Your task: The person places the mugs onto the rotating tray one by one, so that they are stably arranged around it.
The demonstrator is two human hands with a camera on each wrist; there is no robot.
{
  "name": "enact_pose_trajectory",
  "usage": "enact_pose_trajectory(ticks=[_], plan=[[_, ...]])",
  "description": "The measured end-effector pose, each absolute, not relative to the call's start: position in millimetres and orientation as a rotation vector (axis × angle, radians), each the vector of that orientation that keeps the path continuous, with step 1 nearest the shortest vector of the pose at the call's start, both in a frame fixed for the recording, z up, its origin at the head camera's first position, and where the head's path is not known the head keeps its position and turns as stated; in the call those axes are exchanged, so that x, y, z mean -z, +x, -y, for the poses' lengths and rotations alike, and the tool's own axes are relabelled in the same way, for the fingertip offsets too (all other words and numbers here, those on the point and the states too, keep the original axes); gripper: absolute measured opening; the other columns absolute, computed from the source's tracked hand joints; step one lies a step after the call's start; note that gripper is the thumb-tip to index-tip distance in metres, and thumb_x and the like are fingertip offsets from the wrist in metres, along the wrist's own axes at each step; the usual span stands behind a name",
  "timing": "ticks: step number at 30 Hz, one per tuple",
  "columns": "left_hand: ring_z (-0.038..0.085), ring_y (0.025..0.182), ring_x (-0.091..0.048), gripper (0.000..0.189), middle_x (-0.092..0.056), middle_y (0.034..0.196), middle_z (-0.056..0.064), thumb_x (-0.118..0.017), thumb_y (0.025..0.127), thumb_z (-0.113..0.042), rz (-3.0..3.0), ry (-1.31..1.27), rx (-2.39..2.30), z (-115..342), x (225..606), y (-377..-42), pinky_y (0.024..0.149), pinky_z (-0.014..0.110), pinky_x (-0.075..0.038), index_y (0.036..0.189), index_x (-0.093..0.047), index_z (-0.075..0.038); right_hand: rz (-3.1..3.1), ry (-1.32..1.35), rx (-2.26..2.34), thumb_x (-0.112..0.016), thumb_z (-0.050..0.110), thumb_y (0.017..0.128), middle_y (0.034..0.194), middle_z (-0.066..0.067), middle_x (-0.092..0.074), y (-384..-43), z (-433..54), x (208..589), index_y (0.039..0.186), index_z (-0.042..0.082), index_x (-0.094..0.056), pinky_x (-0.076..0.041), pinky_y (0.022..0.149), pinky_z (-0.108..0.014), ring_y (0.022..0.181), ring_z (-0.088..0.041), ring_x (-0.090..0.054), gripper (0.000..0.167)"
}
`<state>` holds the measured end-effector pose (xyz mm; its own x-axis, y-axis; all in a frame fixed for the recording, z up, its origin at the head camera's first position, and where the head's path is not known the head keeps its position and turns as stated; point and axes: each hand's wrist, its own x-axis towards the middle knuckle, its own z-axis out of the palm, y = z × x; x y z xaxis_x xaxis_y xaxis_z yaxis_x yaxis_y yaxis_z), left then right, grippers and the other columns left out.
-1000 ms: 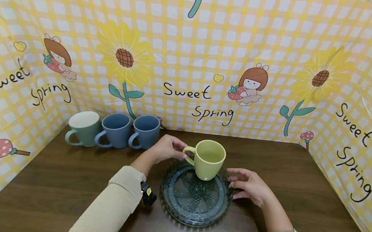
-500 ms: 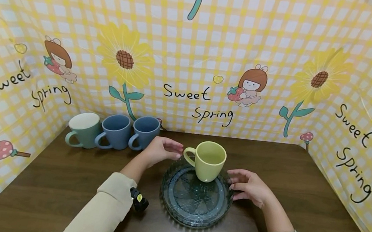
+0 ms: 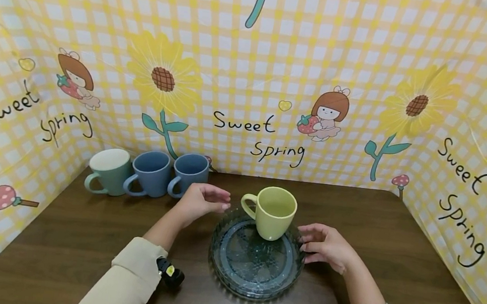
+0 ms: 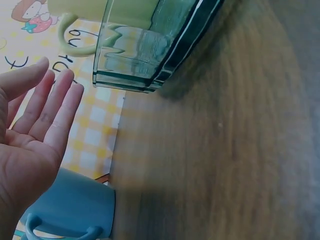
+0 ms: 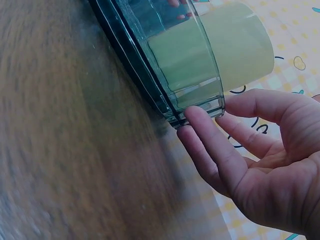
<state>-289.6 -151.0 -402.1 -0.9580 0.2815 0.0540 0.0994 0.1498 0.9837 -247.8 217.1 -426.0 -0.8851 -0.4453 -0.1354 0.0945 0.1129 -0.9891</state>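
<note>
A yellow-green mug [image 3: 276, 214] stands upright toward the back of a round, tinted see-through tray [image 3: 254, 290] with a raised rim; its handle points left. My left hand [image 3: 197, 204] is to the left of the handle, apart from it, fingers extended and nothing held. In the left wrist view, that left hand [image 4: 37, 122] shows an empty palm, with a gap to the tray. On the tray's right side, my right hand [image 3: 326, 246] has its fingertips at the rim. The right wrist view shows the right hand's fingers [image 5: 210, 145] against the tray's outer wall.
Left of the tray, along the back of the brown wooden table [image 3: 76, 248], stand a green mug [image 3: 114, 171] with a white inside and two blue mugs, one [image 3: 154, 174] beside the other [image 3: 190, 168]. A yellow checked cloth [image 3: 253, 72] closes off the back and sides.
My left hand has let go of the yellow-green mug's handle and drawn back to the left. The right hand, mug and tray stay in place.
</note>
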Motion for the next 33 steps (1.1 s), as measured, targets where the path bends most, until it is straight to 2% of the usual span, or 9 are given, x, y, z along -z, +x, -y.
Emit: enact_pose_trajectory(ticks=[5, 11, 15, 23, 29, 33], plan=[[0.025, 0.098, -0.069, 0.030, -0.069, 0.111, 0.021, -0.075, 0.084, 0.001, -2.271, 0.378, -1.943, 159, 403, -285, 0.084, 0.037, -0.058, 0.113, -0.068, 0.004, -2.008, -0.337, 1.819, -0.064, -0.007, 0.086, 0.109, -0.025, -0.058, -247, -217, 425, 0.132, -0.018, -0.041, -0.061, 0.071, -0.041, 0.087, -0.023, -0.063, 0.053], [0.022, 0.098, -0.069, 0.030, -0.072, 0.105, 0.012, -0.077, 0.082, 0.000, -2.319, 0.322, -1.947, 167, 401, -277, 0.084, 0.033, -0.058, 0.111, -0.071, -0.001, -2.001, -0.333, 1.820, -0.065, -0.006, 0.086, 0.109, -0.025, -0.057, -246, -217, 424, 0.133, -0.017, -0.040, -0.061, 0.071, -0.041, 0.087, -0.023, -0.064, 0.054], [0.022, 0.098, -0.069, 0.030, -0.072, 0.105, 0.012, -0.077, 0.081, 0.001, -2.336, 0.328, -1.971, 172, 398, -271, 0.084, 0.034, -0.058, 0.111, -0.071, 0.000, -2.011, -0.318, 1.812, -0.063, -0.004, 0.087, 0.111, -0.025, -0.056, -246, -216, 424, 0.134, -0.015, -0.039, -0.060, 0.072, -0.041, 0.088, -0.023, -0.063, 0.053], [0.022, 0.097, -0.069, 0.031, -0.071, 0.106, 0.014, -0.078, 0.082, -0.001, -2.371, 0.349, -1.977, 186, 394, -262, 0.084, 0.032, -0.057, 0.111, -0.070, 0.002, -2.084, -0.242, 1.821, -0.056, 0.002, 0.095, 0.127, -0.030, -0.054, -251, -212, 424, 0.139, -0.009, -0.042, -0.059, 0.077, -0.042, 0.096, -0.023, -0.061, 0.047], [0.020, 0.095, -0.070, 0.031, -0.072, 0.105, 0.014, -0.080, 0.080, -0.006, -2.410, 0.348, -1.989, 197, 394, -256, 0.082, 0.031, -0.058, 0.109, -0.071, 0.002, -2.102, -0.251, 1.774, -0.060, 0.007, 0.096, 0.123, -0.024, -0.056, -258, -210, 422, 0.137, -0.007, -0.047, -0.058, 0.077, -0.040, 0.093, -0.022, -0.061, 0.045], [0.018, 0.094, -0.070, 0.034, -0.071, 0.104, 0.017, -0.080, 0.080, -0.005, -2.408, 0.361, -2.014, 203, 395, -253, 0.081, 0.030, -0.058, 0.111, -0.068, 0.006, -2.096, -0.273, 1.747, -0.060, 0.007, 0.095, 0.115, -0.021, -0.057, -261, -209, 422, 0.137, -0.007, -0.047, -0.058, 0.074, -0.039, 0.091, -0.021, -0.058, 0.045]])
